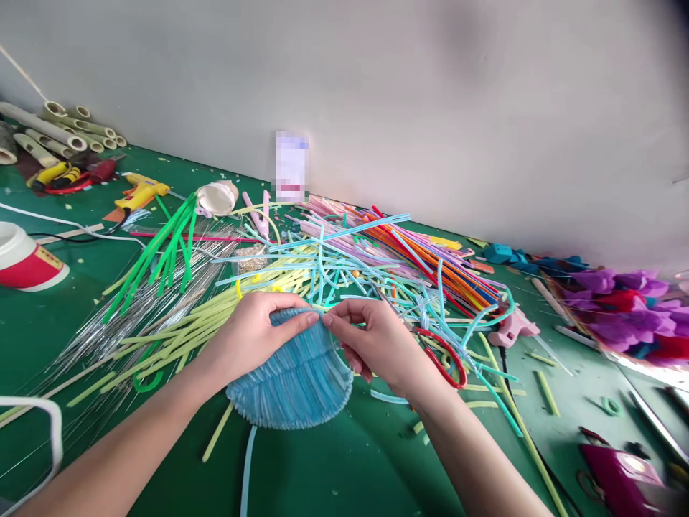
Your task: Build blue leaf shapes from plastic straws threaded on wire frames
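Note:
Between my hands is a rounded blue piece (298, 380) made of many pipe cleaners packed side by side in rows. My left hand (263, 334) is closed on its upper left edge, thumb on the front and fingers behind. At the top right edge my right hand (371, 334) pinches with thumb and index finger; whether they grip the blue piece itself or a small pipe cleaner end there is too fine to tell. Below the piece a light blue pipe cleaner (248, 467) runs toward the table's front edge.
Loose pipe cleaners (387, 244) in many colours are heaped behind my hands. Red-handled scissors (444, 362) lie by my right wrist. A yellow glue gun (141, 192), a paper cup (26, 262) and bamboo pieces (69, 133) stand left; a pink glue gun (514, 327) and purple flowers (624, 301) lie right.

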A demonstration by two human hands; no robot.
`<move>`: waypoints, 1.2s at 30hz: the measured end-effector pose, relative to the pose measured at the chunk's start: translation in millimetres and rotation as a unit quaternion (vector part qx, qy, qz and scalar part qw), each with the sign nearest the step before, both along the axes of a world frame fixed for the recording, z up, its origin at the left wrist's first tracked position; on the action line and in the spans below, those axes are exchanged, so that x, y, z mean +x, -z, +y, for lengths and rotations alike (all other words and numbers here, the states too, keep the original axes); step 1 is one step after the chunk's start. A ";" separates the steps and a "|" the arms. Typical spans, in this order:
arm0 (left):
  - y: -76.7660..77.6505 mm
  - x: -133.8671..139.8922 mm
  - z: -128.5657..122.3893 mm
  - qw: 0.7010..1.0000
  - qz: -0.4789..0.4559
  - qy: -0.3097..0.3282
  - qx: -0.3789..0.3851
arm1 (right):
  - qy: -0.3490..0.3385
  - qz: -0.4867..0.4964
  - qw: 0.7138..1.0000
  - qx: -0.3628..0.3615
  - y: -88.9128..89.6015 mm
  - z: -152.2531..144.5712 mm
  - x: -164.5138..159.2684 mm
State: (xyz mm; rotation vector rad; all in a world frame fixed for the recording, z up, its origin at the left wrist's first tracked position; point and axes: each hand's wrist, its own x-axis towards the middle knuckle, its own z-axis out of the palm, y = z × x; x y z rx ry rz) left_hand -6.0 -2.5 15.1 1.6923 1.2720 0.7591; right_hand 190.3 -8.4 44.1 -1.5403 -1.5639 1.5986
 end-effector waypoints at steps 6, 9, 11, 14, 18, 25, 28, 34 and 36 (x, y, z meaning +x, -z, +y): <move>3.9 -2.5 2.8 1.000 -0.004 0.002 -0.009 | 0.025 -0.021 0.996 0.078 7.6 -2.8 -5.6; 2.8 -3.6 3.7 1.000 -0.014 0.009 -0.024 | 0.017 -0.007 0.999 0.050 7.4 -3.9 -4.3; 1.5 -3.5 3.9 0.999 -0.015 0.013 -0.027 | -0.003 0.006 1.000 0.014 5.0 -4.4 -2.0; 0.4 -2.6 4.0 0.999 -0.014 0.016 -0.024 | -0.012 0.007 1.000 -0.005 0.5 -4.9 0.2; -0.4 -2.2 3.8 0.999 -0.019 0.019 -0.025 | -0.001 0.017 1.000 -0.022 -1.2 -5.2 -1.4; -4.3 -2.3 2.4 0.999 -0.021 0.022 -0.031 | -0.014 0.036 0.999 0.007 1.6 -5.4 1.0; -5.1 -1.3 2.9 0.999 -0.021 0.031 -0.031 | -0.022 0.026 0.999 0.024 3.2 -4.7 2.9; -1.2 -4.3 4.7 0.998 -0.031 0.029 -0.049 | -0.018 0.012 1.000 0.011 0.6 -3.2 6.0; 2.1 -5.9 5.3 0.997 -0.042 0.014 -0.060 | 0.005 -0.018 0.999 0.027 -3.1 -3.6 7.3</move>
